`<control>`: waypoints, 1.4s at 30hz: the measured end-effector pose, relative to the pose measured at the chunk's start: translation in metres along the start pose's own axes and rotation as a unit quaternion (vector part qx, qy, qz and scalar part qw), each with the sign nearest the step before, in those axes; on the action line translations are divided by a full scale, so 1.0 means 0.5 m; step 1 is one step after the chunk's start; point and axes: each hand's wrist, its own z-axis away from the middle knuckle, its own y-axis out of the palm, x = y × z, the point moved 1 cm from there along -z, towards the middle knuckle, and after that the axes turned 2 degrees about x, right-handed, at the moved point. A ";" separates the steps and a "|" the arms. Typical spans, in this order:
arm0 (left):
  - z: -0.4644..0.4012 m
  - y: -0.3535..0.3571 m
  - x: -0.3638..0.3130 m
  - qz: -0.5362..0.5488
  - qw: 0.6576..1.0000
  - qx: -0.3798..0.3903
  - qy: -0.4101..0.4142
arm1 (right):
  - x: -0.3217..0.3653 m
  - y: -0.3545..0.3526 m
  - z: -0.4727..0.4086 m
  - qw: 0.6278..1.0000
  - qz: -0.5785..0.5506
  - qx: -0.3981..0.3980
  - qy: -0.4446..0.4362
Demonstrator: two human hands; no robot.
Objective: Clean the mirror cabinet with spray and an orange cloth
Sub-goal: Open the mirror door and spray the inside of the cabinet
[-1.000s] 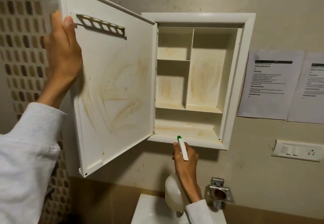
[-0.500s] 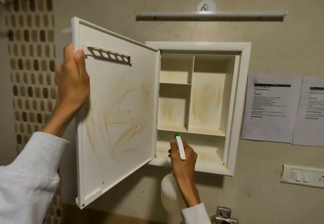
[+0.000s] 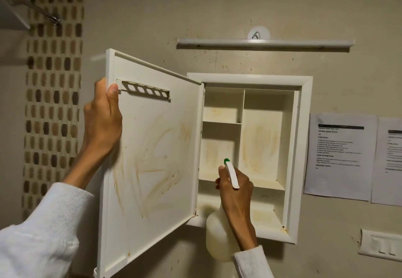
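A white wall cabinet (image 3: 304, 86) hangs open, its shelves and back streaked with yellow-brown stains. The cabinet door (image 3: 152, 158) swings out to the left, its stained inner face toward me. My left hand (image 3: 102, 121) grips the door's outer edge near the top. My right hand (image 3: 236, 192) holds a white spray bottle (image 3: 217, 240) in front of the lower shelves, its green-tipped nozzle pointing up into the cabinet. No orange cloth is in view.
A white light bar (image 3: 265, 43) runs above the cabinet. Two printed sheets (image 3: 339, 158) are stuck to the wall on the right, above a switch plate (image 3: 380, 248). A mosaic tile strip (image 3: 52, 81) runs down the left wall.
My right hand has raised the spray bottle from below the cabinet's lower edge up in front of the shelves. The view has tilted upward. My left hand keeps its hold on the door.
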 end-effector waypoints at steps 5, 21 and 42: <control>0.001 0.001 0.006 -0.005 1.000 0.006 0.003 | 0.078 -0.006 -0.062 0.999 -0.014 -0.017 -0.050; 0.003 -0.001 -0.005 0.013 1.000 0.013 -0.010 | 0.128 -0.121 -0.120 0.992 -0.017 -0.099 -0.076; 0.033 -0.025 -0.006 0.012 0.996 0.026 -0.085 | 0.098 -0.248 0.031 0.998 0.018 -0.035 -0.048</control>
